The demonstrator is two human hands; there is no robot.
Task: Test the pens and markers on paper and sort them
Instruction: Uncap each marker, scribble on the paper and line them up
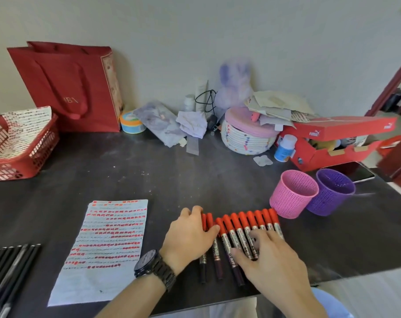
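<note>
Left hand [190, 232] and right hand [270, 258] rest flat, fingers relaxed and gripping nothing, on the row of red markers [240, 223] near the counter's [149, 175] front edge, beside the paper [107, 244]; light, even pressure from both ends should keep them from rolling.

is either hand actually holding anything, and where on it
Nothing is lifted. The right hand presses straight fingers on the markers at their barrels; the left hand covers the left-end ones just below their caps, grip unclear.
</note>
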